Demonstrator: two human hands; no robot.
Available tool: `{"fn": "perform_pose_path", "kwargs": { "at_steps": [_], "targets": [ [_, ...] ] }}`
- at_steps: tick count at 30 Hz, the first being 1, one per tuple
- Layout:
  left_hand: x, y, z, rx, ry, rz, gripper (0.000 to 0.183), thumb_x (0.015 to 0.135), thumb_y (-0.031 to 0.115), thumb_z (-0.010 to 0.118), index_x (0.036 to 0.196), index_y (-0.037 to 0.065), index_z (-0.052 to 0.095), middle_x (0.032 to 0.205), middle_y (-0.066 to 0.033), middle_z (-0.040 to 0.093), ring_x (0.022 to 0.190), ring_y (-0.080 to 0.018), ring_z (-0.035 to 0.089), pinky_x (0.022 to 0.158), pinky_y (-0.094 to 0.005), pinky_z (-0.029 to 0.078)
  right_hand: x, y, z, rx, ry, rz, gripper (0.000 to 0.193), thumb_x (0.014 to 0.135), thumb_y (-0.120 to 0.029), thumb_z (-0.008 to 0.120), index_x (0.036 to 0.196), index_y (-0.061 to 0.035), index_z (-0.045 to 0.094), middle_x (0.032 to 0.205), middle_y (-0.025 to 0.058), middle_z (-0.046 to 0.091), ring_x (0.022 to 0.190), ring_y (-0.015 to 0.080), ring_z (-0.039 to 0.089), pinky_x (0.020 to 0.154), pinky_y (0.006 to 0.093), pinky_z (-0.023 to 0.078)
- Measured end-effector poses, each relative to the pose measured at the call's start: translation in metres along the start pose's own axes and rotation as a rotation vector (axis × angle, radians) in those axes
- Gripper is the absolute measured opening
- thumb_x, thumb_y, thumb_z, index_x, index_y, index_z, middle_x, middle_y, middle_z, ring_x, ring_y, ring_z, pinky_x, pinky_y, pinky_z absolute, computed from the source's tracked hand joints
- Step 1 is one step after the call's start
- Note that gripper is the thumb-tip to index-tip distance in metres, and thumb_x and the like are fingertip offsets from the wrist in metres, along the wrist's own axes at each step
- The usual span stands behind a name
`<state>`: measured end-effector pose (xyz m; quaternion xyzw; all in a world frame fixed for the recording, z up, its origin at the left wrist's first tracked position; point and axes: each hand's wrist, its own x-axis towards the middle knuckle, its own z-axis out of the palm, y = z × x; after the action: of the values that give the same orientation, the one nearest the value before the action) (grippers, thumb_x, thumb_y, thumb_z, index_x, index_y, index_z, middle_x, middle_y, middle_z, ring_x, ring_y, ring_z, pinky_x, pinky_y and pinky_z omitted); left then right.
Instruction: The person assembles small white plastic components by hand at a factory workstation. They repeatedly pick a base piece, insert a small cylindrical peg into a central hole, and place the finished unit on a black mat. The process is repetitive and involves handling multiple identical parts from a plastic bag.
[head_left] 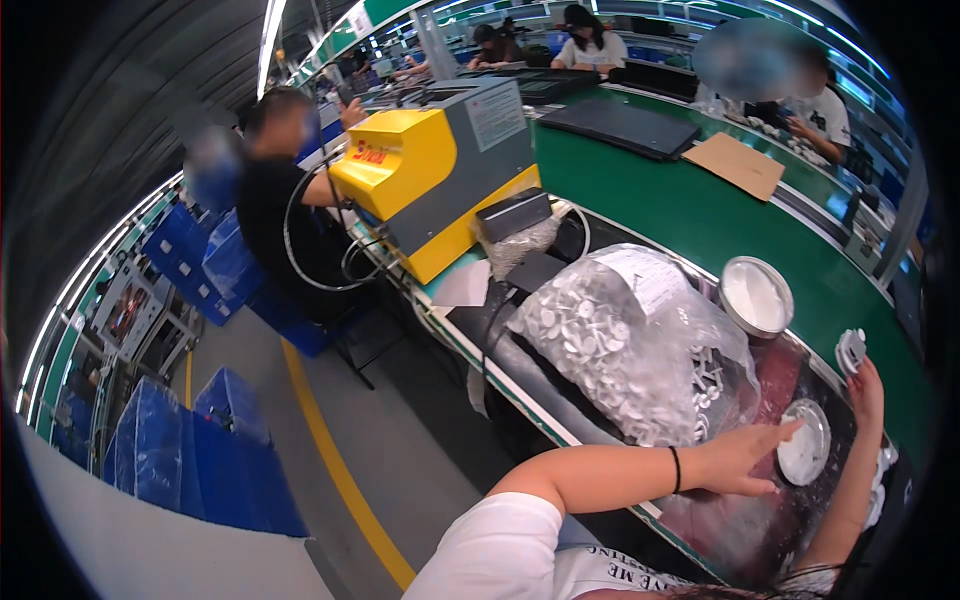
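My left hand [745, 462], with a dark band on its wrist, reaches over the bench with fingers stretched out and thumb apart. Its fingertips are at the left edge of a small clear round dish [822, 455] with white material in it; whether they touch that material I cannot tell. Raised to the right, my right hand [868, 395] pinches a small white round plastic part [851, 351] between its fingertips. Left of my hands lies a large clear plastic bag [640, 340] full of small white plastic pieces.
A round tub [757, 297] of white material stands beyond the bag. Further left are a black box [514, 214] and a yellow-and-grey machine [440, 170]. Cardboard [735, 166] and black panels [622, 127] lie on the green surface. A co-worker [285, 200] sits at left; others work across the bench.
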<state>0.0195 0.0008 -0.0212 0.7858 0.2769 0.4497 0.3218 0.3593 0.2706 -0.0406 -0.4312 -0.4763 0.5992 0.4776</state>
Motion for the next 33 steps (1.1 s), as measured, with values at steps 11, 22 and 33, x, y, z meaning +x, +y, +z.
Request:
{"fn": "perform_pose_path", "kwargs": {
  "at_steps": [11,22,33],
  "targets": [
    [0.001,-0.006,0.001,0.096,-0.040,0.000,0.090,0.068,0.020,0.069,0.143,0.005,0.021,0.102,-0.0190,0.053,0.095,-0.0362,0.050,0.086,-0.0431,0.039,0.147,0.077,-0.085,-0.074,-0.024,0.181,0.036,0.089,-0.025,0.057,0.122,-0.0125,0.055,0.107,-0.0002,0.060,0.090,0.0116,0.055,0.080,0.0272,0.042],
    [0.002,0.000,-0.009,0.278,0.119,0.121,0.056,0.074,0.019,0.063,0.125,0.004,0.048,0.084,-0.0127,0.054,0.082,-0.0320,0.052,0.075,-0.0413,0.041,0.036,0.002,-0.029,-0.340,0.205,0.037,0.033,0.089,-0.031,0.055,0.116,-0.0129,0.059,0.105,0.0021,0.061,0.088,0.0149,0.061,0.068,0.0268,0.048],
    [0.014,0.004,-0.018,0.353,0.110,0.100,0.024,0.070,0.006,0.063,0.094,0.005,0.064,0.077,-0.0106,0.060,0.072,-0.0288,0.056,0.067,-0.0390,0.043,-0.248,-0.067,0.078,-0.993,0.168,-0.168,0.026,0.088,-0.019,0.058,0.105,-0.0010,0.065,0.099,0.0118,0.067,0.093,0.0194,0.061,0.083,0.0306,0.047]
  ]
}}
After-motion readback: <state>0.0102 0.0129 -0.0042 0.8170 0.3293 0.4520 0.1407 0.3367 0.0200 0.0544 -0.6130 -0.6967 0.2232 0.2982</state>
